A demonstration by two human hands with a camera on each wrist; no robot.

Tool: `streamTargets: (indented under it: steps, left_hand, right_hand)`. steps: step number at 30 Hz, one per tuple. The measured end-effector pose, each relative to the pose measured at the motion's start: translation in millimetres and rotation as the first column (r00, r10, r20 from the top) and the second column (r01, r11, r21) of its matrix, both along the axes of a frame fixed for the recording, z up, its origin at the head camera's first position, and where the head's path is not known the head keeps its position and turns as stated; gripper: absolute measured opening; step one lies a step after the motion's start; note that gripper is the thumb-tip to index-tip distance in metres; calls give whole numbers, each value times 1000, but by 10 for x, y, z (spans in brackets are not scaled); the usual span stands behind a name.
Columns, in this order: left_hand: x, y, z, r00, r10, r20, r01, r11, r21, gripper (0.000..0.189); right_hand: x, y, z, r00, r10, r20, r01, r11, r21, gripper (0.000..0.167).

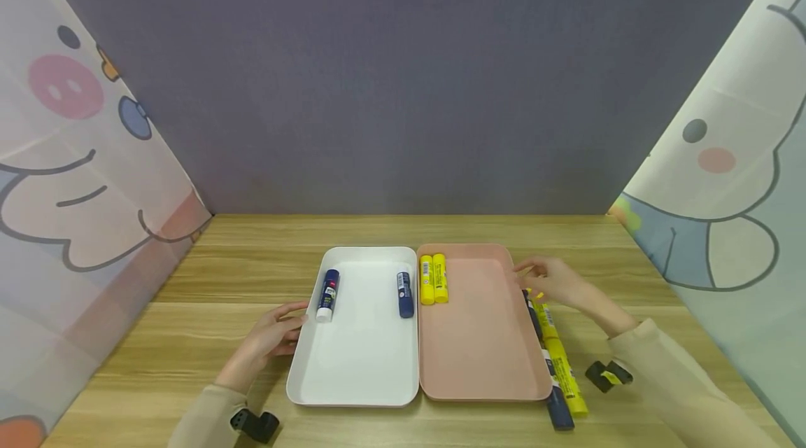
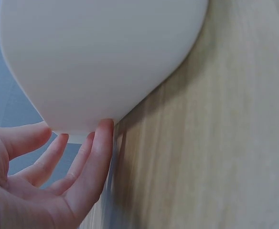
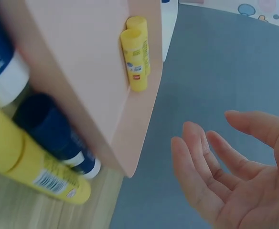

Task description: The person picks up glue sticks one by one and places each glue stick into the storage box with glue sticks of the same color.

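Observation:
My left hand (image 1: 271, 337) is at the left wall of the white tray (image 1: 362, 371); in the left wrist view its extended fingertips and thumb touch the tray's edge. Inside that tray lie a navy glue stick with a white end (image 1: 328, 295) and another navy glue stick (image 1: 405, 295). Two yellow glue sticks (image 1: 427, 280) lie side by side in the far left corner of the pink tray (image 1: 481, 357). Beyond this tray's right rim, my right hand (image 1: 554, 283) hovers with loosely bent fingers. Nothing is between them in the right wrist view.
Along the pink tray's right side, yellow glue sticks (image 1: 565, 378) and navy glue sticks (image 1: 557, 402) lie on the wooden table (image 1: 252, 259). The two trays stand side by side. A grey panel (image 1: 403, 84) rises behind, with cartoon-printed sheets (image 1: 724, 224) at both sides.

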State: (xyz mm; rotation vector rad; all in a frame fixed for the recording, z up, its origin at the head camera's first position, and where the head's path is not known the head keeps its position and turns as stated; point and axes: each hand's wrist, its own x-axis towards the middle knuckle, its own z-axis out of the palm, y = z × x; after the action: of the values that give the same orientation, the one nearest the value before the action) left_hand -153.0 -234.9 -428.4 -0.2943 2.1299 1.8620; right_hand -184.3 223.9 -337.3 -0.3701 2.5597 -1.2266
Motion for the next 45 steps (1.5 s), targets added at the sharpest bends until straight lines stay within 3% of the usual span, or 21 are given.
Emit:
streamTargets:
  steps: [8,19,28,45]
  left_hand:
    - [0,-7,-8,1000,-5,-1,5,1000,11,49]
    - [-5,-12,-15,1000,-22,-7,22,1000,4,49]
    - [-9,4,1,1000,1,3,-1,1000,9,50]
    - [-7,-1,-10,1000,7,6,-7,1000,4,50]
  right_hand:
    - [43,185,-63,1000,-21,17,21,999,-38,40]
    - [64,324,-170,998,-36,42,37,999,-15,42]
    - [52,426,-274,993,-108,40,107,993,40,42]
    - [48,437,-473,980,-179,85,174,983,57,46]
